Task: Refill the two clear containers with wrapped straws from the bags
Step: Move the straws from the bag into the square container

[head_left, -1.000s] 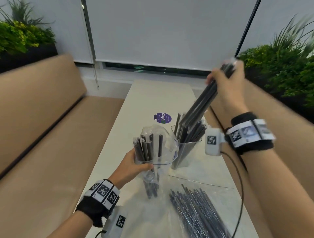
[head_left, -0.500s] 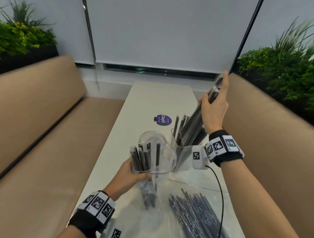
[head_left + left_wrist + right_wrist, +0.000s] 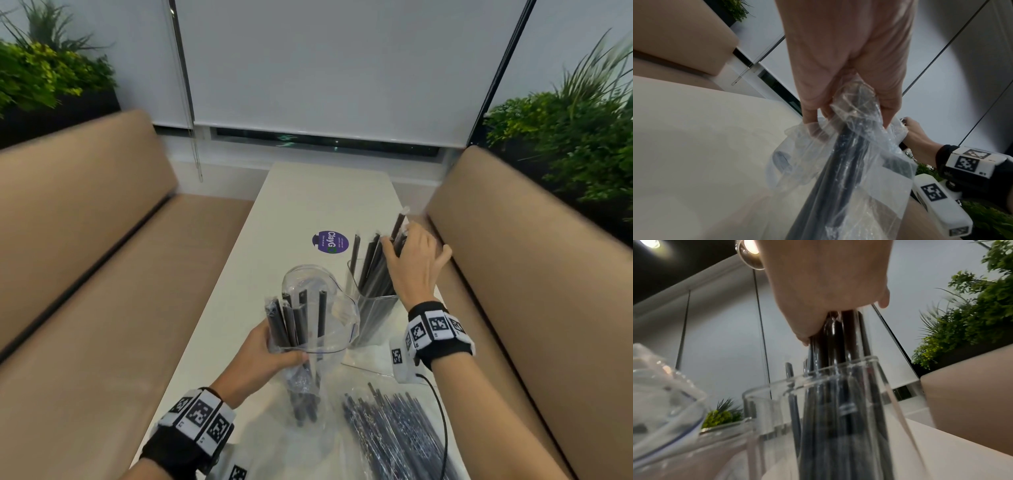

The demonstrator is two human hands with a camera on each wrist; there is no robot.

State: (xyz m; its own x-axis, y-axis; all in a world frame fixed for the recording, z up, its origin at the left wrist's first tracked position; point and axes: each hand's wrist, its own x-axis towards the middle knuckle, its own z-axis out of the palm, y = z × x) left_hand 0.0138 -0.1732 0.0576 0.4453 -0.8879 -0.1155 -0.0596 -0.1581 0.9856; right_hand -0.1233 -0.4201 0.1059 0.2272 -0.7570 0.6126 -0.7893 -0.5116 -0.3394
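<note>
On the white table [image 3: 308,198] stands a clear container [image 3: 371,318] with several black wrapped straws [image 3: 373,274] upright in it. My right hand [image 3: 416,263] is above its rim, fingers curled round the tops of a straw bundle [image 3: 838,337] whose lower ends sit inside the container [image 3: 838,402]. My left hand [image 3: 263,359] grips an open clear zip bag [image 3: 339,318] round its middle, holding it upright with a few black straws [image 3: 294,322] inside. In the left wrist view the fingers [image 3: 838,65] bunch the bag [image 3: 818,162]. I see no second container apart from it.
A second clear bag full of straws [image 3: 394,438] lies flat at the table's near right. A purple sticker [image 3: 330,242] marks the table's middle. Tan benches flank the table on the left [image 3: 85,274] and right [image 3: 531,308], with plants behind them.
My right hand came down from high on the right, lowering the straw bundle into the container. The left hand kept the bag upright in about the same place.
</note>
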